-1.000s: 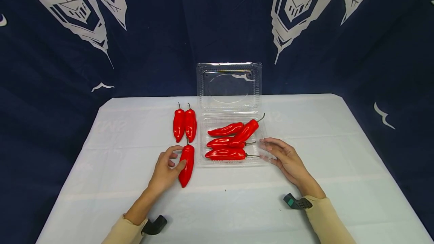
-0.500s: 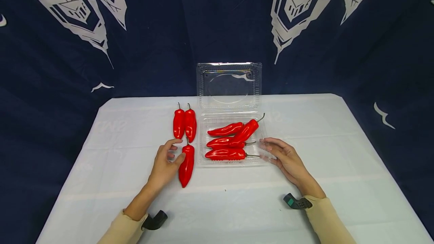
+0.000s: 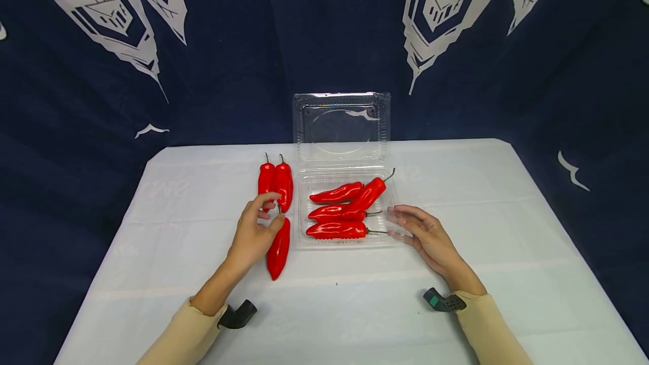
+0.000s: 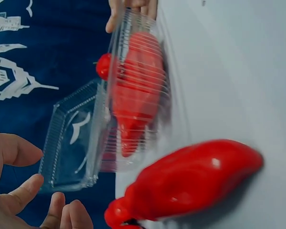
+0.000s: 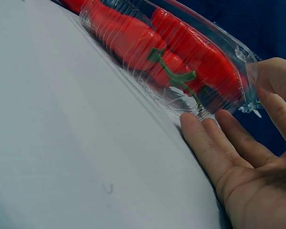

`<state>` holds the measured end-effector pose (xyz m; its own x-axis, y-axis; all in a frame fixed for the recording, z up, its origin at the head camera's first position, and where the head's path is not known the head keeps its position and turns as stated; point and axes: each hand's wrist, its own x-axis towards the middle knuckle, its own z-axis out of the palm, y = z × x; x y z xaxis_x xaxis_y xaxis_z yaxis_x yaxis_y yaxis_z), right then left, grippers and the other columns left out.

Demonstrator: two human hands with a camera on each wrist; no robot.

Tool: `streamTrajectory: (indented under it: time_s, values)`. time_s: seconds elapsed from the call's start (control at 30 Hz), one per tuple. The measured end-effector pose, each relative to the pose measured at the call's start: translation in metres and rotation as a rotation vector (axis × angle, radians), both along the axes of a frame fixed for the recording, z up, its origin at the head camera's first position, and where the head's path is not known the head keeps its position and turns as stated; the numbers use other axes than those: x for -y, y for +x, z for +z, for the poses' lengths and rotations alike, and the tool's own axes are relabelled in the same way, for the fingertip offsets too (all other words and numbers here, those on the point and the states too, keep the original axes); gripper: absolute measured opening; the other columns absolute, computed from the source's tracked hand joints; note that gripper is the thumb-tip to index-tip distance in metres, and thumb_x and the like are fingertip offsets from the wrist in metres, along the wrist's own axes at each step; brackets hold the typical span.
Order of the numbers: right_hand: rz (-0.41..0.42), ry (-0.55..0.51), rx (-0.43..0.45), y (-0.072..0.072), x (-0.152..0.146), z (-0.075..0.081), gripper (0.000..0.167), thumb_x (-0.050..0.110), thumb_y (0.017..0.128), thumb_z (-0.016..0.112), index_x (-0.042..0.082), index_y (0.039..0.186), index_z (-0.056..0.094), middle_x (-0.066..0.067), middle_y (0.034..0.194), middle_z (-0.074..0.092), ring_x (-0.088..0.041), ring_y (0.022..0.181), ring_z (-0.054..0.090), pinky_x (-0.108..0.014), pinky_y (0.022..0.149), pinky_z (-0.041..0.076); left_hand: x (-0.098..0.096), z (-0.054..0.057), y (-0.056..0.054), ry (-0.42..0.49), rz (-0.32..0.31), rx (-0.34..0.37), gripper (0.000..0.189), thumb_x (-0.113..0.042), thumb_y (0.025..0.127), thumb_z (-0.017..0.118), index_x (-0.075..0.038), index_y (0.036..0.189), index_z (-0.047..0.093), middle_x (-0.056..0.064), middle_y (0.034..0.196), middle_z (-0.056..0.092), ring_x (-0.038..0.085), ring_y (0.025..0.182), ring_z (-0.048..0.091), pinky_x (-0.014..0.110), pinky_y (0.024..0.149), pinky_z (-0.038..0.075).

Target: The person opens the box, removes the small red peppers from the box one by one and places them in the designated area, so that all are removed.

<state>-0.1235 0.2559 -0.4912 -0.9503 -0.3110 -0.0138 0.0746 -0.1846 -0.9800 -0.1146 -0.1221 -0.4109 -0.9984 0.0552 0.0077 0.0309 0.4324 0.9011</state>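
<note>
My left hand (image 3: 257, 231) is over the stem end of a red pepper (image 3: 279, 252), which lies left of the clear plastic container. Its fingers are apart with nothing between them, and the fingertips overlap the lower ends of two more red peppers (image 3: 284, 180). In the left wrist view a red pepper (image 4: 195, 179) lies on the table beyond the spread fingers. My right hand (image 3: 428, 238) holds the right end of the container (image 3: 299, 235), thumb and fingers around its corner. Several red peppers (image 3: 337, 230) with green stems lie inside, one slanting across the others.
The container's raised lid (image 3: 342, 154) stands open at the back. A white cloth (image 3: 355, 320) covers the table. Behind its far edge hangs a dark blue curtain (image 3: 334, 44) with white prints. A black wrist device (image 3: 238, 315) sits at each sleeve.
My left hand has moved away from me, from the near pepper's body up past its stem toward the two far peppers. The right hand and the container have stayed in place.
</note>
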Motion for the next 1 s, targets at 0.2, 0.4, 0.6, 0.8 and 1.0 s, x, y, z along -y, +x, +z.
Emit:
streamTrajectory:
  time_s: [0.2,0.4,0.6,0.8,1.0]
  values:
    - [0.003,0.001,0.001,-0.001,0.001,0.001,0.045,0.008,0.104,0.052,-0.009,0.144,0.040,-0.010,0.145,0.055,-0.013,0.130,0.057,-0.035,0.096,0.055,-0.010,0.007,-0.009,0.027,-0.031,-0.039,0.044,-0.004,0.093,0.063,-0.009,0.136,0.052,0.017,0.124,0.052,0.033,0.105,0.049,0.028,0.075,0.049]
    - [-0.001,0.003,0.007,-0.001,0.000,0.000,0.044,0.008,0.104,0.052,-0.008,0.144,0.041,-0.005,0.143,0.057,-0.013,0.129,0.057,-0.035,0.095,0.055,-0.023,0.015,-0.018,0.010,-0.080,-0.047,0.045,-0.006,0.093,0.063,-0.010,0.137,0.054,0.018,0.127,0.051,0.029,0.103,0.051,0.029,0.072,0.051]
    - [0.000,0.008,0.011,-0.001,0.001,0.000,0.045,0.008,0.104,0.052,-0.008,0.144,0.041,-0.006,0.143,0.056,-0.013,0.129,0.057,-0.035,0.096,0.055,-0.037,0.017,-0.026,0.006,-0.118,-0.039,0.045,-0.007,0.094,0.062,-0.010,0.138,0.054,0.012,0.128,0.051,0.029,0.110,0.049,0.031,0.078,0.049]
    - [-0.003,0.012,0.019,0.000,0.001,0.001,0.045,0.009,0.103,0.053,-0.008,0.144,0.041,-0.003,0.142,0.057,-0.012,0.128,0.057,-0.035,0.095,0.055,-0.052,0.018,-0.031,0.019,-0.158,-0.017,0.046,-0.009,0.093,0.064,-0.009,0.138,0.055,0.010,0.131,0.053,0.032,0.117,0.049,0.034,0.082,0.049]
    - [-0.008,0.016,0.016,-0.001,0.000,0.000,0.045,0.009,0.103,0.054,-0.007,0.144,0.041,-0.005,0.144,0.056,-0.011,0.129,0.057,-0.034,0.095,0.055,-0.070,0.020,-0.039,0.064,-0.218,0.021,0.045,-0.011,0.093,0.065,-0.014,0.138,0.057,0.009,0.133,0.054,0.035,0.123,0.050,0.036,0.085,0.054]
